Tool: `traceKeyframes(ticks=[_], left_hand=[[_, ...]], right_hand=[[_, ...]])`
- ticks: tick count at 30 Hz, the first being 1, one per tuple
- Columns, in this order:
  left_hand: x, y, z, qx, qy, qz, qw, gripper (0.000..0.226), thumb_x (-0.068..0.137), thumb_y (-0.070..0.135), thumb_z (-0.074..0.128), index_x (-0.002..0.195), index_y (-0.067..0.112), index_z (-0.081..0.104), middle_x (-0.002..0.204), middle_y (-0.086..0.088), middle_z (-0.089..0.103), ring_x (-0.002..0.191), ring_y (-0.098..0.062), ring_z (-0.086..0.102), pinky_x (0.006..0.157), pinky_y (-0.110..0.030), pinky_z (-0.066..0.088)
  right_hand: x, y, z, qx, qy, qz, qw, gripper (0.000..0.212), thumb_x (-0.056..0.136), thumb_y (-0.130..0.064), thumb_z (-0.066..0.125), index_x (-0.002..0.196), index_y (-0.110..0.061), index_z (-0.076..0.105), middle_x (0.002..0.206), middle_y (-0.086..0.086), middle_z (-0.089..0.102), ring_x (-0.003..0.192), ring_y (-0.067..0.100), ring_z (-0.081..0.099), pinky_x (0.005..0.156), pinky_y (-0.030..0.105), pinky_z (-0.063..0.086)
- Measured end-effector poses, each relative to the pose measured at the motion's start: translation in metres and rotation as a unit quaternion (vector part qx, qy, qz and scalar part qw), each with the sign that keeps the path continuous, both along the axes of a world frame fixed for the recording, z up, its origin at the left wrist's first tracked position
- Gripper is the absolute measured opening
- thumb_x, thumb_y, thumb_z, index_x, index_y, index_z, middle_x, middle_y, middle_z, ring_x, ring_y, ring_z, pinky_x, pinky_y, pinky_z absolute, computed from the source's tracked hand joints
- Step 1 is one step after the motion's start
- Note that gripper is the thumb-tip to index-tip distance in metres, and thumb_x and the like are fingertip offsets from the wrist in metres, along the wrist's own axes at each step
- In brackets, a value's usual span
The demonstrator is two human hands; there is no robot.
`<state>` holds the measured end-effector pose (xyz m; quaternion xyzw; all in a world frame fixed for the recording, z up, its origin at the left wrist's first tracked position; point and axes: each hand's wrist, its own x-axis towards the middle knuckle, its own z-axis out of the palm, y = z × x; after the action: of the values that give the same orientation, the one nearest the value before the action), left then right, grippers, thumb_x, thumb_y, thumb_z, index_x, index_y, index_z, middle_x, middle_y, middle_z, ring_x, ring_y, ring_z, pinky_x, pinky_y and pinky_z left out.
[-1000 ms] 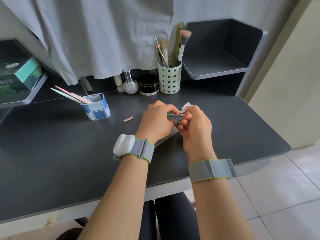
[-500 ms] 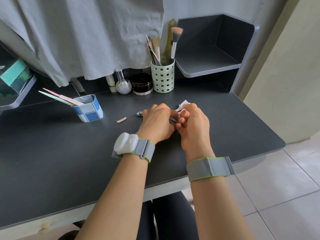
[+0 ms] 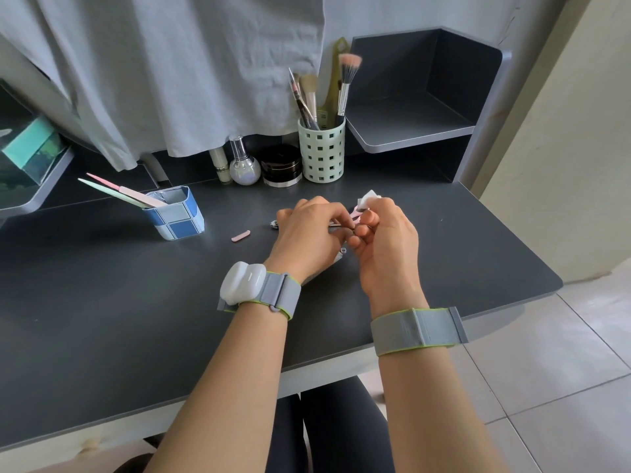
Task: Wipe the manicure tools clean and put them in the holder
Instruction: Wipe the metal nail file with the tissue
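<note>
Since a second earlier, both hands had drifted slightly apart, though they kept working the same tool. Left hand (image 3: 307, 233) fingers curled, pinching a thin metal tool (image 3: 341, 226); right hand (image 3: 386, 240) fingers pinched a white wipe (image 3: 368, 199) against its far end. Tool hung just above the desk (image 3: 478, 240), well right of the blue holder (image 3: 177, 213). It looked light, stiff and slick, probably sharp-tipped: best gripped mid-shaft. A pink file (image 3: 240, 236) lay right of the holder.

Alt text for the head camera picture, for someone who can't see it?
Two hands meet over a dark desk: the left hand pinches a thin metal tool, the right hand grips a white wipe. A blue checked holder stands left.
</note>
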<state>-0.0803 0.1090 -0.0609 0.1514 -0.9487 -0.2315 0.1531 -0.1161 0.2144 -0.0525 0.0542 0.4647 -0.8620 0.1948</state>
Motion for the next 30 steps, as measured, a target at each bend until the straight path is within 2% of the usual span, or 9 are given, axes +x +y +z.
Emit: traceKeyframes(ticks=[4, 8, 11, 13, 17, 20, 22, 25, 30], left_hand=[[0.004, -0.003, 0.006, 0.022, 0.024, 0.015, 0.999, 0.006, 0.093, 0.032, 0.065, 0.093, 0.036, 0.068, 0.098, 0.013, 0.057, 0.105, -0.013, 0.049, 0.093, -0.035, 0.026], [0.011, -0.009, 0.008, 0.066, 0.056, 0.038, 0.996, 0.009, 0.091, 0.028, 0.066, 0.089, 0.036, 0.067, 0.094, 0.011, 0.063, 0.101, -0.014, 0.057, 0.100, -0.043, 0.039], [0.015, -0.012, 0.009, 0.103, 0.072, 0.062, 0.990, 0.009, 0.091, 0.026, 0.065, 0.088, 0.034, 0.066, 0.093, 0.010, 0.067, 0.095, -0.015, 0.061, 0.096, -0.045, 0.046], [0.019, -0.014, 0.009, 0.127, 0.077, 0.075, 0.986, 0.007, 0.092, 0.024, 0.064, 0.091, 0.029, 0.069, 0.091, 0.009, 0.068, 0.089, -0.012, 0.061, 0.087, -0.035, 0.049], [0.029, -0.019, 0.009, 0.169, 0.098, 0.101, 0.976, 0.007, 0.095, 0.024, 0.062, 0.098, 0.023, 0.069, 0.087, 0.012, 0.067, 0.078, 0.000, 0.059, 0.064, -0.009, 0.040], [0.035, -0.020, 0.009, 0.199, 0.115, 0.111, 0.967, 0.008, 0.097, 0.024, 0.061, 0.101, 0.022, 0.068, 0.086, 0.015, 0.065, 0.078, 0.005, 0.058, 0.061, 0.000, 0.038], [0.039, -0.021, 0.009, 0.216, 0.124, 0.117, 0.961, 0.009, 0.098, 0.025, 0.059, 0.102, 0.023, 0.067, 0.086, 0.017, 0.065, 0.079, 0.005, 0.058, 0.062, -0.002, 0.039], [0.044, -0.021, 0.009, 0.237, 0.127, 0.123, 0.955, 0.010, 0.099, 0.026, 0.058, 0.104, 0.023, 0.066, 0.087, 0.016, 0.064, 0.081, 0.002, 0.058, 0.065, -0.009, 0.039], [0.055, -0.023, 0.008, 0.272, 0.135, 0.135, 0.943, 0.013, 0.099, 0.027, 0.056, 0.106, 0.022, 0.067, 0.092, 0.012, 0.067, 0.085, -0.002, 0.061, 0.071, -0.018, 0.044]], right_hand=[[0.003, 0.000, 0.002, -0.008, 0.014, -0.004, 1.000, 0.005, 0.088, -0.010, 0.060, 0.086, -0.010, 0.055, 0.061, -0.002, 0.044, 0.051, 0.011, 0.038, 0.049, 0.024, 0.036], [0.007, -0.001, 0.005, -0.008, 0.022, -0.004, 1.000, 0.008, 0.089, -0.011, 0.059, 0.082, -0.013, 0.055, 0.060, -0.003, 0.044, 0.051, 0.011, 0.037, 0.049, 0.025, 0.035], [0.010, -0.002, 0.004, -0.001, 0.025, -0.005, 1.000, 0.007, 0.091, -0.011, 0.058, 0.084, -0.014, 0.056, 0.059, -0.005, 0.045, 0.051, 0.010, 0.038, 0.048, 0.024, 0.036], [0.012, -0.004, 0.003, 0.013, 0.028, -0.004, 1.000, 0.004, 0.091, -0.012, 0.058, 0.088, -0.013, 0.057, 0.059, -0.005, 0.046, 0.052, 0.010, 0.039, 0.048, 0.023, 0.037], [0.019, -0.008, 0.002, 0.039, 0.040, 0.006, 0.998, 0.002, 0.090, -0.013, 0.059, 0.089, -0.015, 0.059, 0.068, -0.001, 0.053, 0.059, 0.011, 0.050, 0.052, 0.023, 0.046], [0.021, -0.011, -0.002, 0.062, 0.046, 0.014, 0.997, 0.005, 0.094, -0.013, 0.060, 0.091, -0.014, 0.064, 0.078, 0.003, 0.060, 0.069, 0.012, 0.059, 0.055, 0.023, 0.052], [0.024, -0.014, -0.004, 0.077, 0.055, 0.028, 0.995, 0.006, 0.096, -0.013, 0.061, 0.096, -0.011, 0.067, 0.080, 0.005, 0.064, 0.073, 0.013, 0.063, 0.057, 0.023, 0.055], [0.028, -0.019, -0.006, 0.089, 0.075, 0.050, 0.992, 0.011, 0.095, -0.014, 0.064, 0.102, -0.005, 0.068, 0.079, 0.005, 0.065, 0.069, 0.011, 0.062, 0.060, 0.023, 0.055], [0.036, -0.027, -0.005, 0.103, 0.096, 0.076, 0.987, 0.004, 0.094, -0.013, 0.068, 0.095, -0.010, 0.070, 0.076, 0.002, 0.067, 0.063, 0.009, 0.056, 0.062, 0.023, 0.050]])
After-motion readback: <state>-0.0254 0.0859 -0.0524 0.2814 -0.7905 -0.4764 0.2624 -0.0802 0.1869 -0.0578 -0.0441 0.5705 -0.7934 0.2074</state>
